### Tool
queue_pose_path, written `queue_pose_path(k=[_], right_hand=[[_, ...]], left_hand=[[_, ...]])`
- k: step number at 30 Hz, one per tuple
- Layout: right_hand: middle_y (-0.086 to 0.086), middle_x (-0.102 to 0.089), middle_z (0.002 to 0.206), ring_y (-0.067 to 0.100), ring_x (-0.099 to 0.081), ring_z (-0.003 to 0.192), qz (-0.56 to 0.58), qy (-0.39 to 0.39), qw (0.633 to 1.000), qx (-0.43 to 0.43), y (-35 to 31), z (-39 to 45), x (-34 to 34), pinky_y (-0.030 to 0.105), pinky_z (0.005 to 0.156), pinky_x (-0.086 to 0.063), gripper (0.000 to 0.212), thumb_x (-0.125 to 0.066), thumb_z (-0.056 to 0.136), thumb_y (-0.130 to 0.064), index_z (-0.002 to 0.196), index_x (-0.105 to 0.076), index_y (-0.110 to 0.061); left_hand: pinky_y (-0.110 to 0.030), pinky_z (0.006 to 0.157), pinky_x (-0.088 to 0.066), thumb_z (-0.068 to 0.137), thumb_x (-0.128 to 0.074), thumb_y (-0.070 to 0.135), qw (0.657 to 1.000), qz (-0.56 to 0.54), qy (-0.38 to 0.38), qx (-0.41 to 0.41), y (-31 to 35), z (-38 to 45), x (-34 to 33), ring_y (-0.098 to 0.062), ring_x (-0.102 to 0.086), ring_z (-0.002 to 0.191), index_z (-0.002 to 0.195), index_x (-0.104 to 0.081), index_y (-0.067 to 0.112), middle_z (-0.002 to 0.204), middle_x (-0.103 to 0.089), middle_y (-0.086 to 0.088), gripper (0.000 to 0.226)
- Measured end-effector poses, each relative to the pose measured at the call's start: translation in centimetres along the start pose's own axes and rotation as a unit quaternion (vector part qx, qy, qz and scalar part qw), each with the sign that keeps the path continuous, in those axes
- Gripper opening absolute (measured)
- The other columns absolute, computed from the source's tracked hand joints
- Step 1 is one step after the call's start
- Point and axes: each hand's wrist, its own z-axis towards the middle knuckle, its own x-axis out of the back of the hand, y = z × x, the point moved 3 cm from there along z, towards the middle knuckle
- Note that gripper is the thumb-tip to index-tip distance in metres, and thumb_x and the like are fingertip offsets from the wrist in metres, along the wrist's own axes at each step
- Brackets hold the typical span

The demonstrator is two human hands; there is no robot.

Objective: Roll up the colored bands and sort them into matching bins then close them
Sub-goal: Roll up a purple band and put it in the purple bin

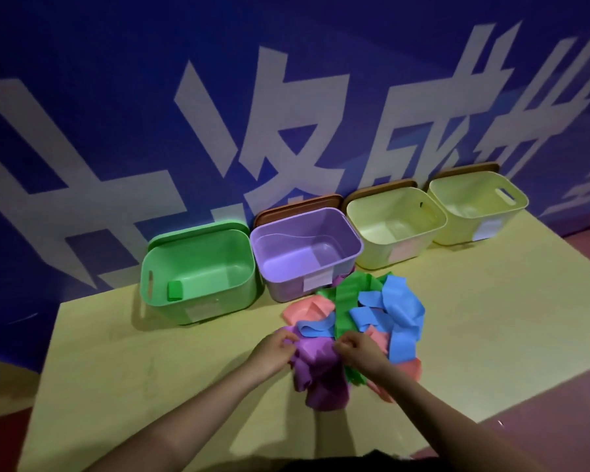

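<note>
Purple band [321,369] sits at the near edge of the band pile [372,311], just in front of the purple bin [307,253]. Left hand [275,350] and right hand [360,350] both pinch its top edge. One rolled green band [174,289] lies in the green bin [198,270], left of the purple one.

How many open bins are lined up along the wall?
4, in a row on the table: a green bin at the left, a purple bin next, then two pale yellow bins to the right.
</note>
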Motion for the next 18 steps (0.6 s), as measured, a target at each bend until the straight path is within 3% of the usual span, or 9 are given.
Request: queue_pose_path(k=[3, 5, 7, 10, 14, 18], right_hand=[[-0.014, -0.050, 0.067, 0.011, -0.051, 0.070, -0.063, -0.044, 0.996, 0.045, 0.5, 0.7, 0.4, 0.025, 0.065, -0.037, 0.022, -0.060, 0.090, -0.017, 0.072, -0.053, -0.029], [-0.013, -0.057, 0.077, 0.013, -0.056, 0.081, -0.089, -0.089, 0.990, 0.063, 1.0, 0.9, 0.3, 0.023, 0.073, -0.042, 0.004, -0.064, 0.089, -0.024, 0.092, -0.062, -0.023], [-0.004, -0.068, 0.100, 0.014, -0.063, 0.095, -0.121, -0.139, 0.980, 0.076, 2.2, 1.4, 0.1, 0.022, 0.086, -0.047, 0.029, -0.067, 0.087, -0.029, 0.113, -0.061, -0.020], [0.003, -0.066, 0.119, 0.018, -0.062, 0.107, -0.162, -0.184, 0.963, 0.109, 3.3, 1.9, 0.4, 0.023, 0.095, -0.045, 0.045, -0.066, 0.086, -0.027, 0.129, -0.052, -0.022], [0.007, -0.067, 0.114, 0.022, -0.062, 0.103, -0.211, -0.208, 0.944, 0.144, 3.9, 3.1, 1.1, 0.022, 0.086, -0.042, 0.047, -0.060, 0.089, -0.027, 0.134, -0.048, -0.026], [0.009, -0.065, 0.108, 0.023, -0.059, 0.103, -0.226, -0.233, 0.931, 0.166, 3.7, 3.8, 1.2, 0.022, 0.085, -0.040, 0.044, -0.057, 0.092, -0.031, 0.134, -0.047, -0.025]], left_hand=[[-0.024, 0.069, -0.040, 0.089, -0.053, 0.013, 0.997, 0.075, 0.000, -0.026, -0.2, 1.0, -2.5, -0.011, -0.050, 0.070, 0.123, -0.060, 0.012, 0.080, -0.055, 0.003, 0.034], [-0.026, 0.080, -0.042, 0.089, -0.056, 0.020, 0.993, 0.115, 0.014, -0.015, -0.3, 1.7, -3.5, -0.021, -0.057, 0.090, 0.127, -0.055, 0.015, 0.101, -0.058, -0.005, 0.039], [-0.028, 0.084, -0.044, 0.088, -0.058, 0.026, 0.987, 0.155, 0.029, 0.003, -0.6, 2.2, -4.1, -0.026, -0.058, 0.101, 0.128, -0.052, 0.017, 0.117, -0.054, -0.010, 0.041], [-0.029, 0.086, -0.046, 0.086, -0.062, 0.028, 0.977, 0.207, 0.041, 0.021, -1.0, 2.8, -5.2, -0.023, -0.058, 0.097, 0.114, -0.060, 0.018, 0.119, -0.053, -0.008, 0.030], [-0.032, 0.089, -0.045, 0.086, -0.061, 0.028, 0.965, 0.241, 0.097, 0.042, -0.6, 2.7, -5.9, -0.022, -0.056, 0.105, 0.115, -0.057, 0.017, 0.122, -0.050, -0.005, 0.032], [-0.030, 0.087, -0.046, 0.088, -0.056, 0.026, 0.958, 0.257, 0.104, 0.068, -0.8, 3.0, -6.3, -0.021, -0.055, 0.107, 0.118, -0.056, 0.019, 0.124, -0.051, -0.004, 0.031]])
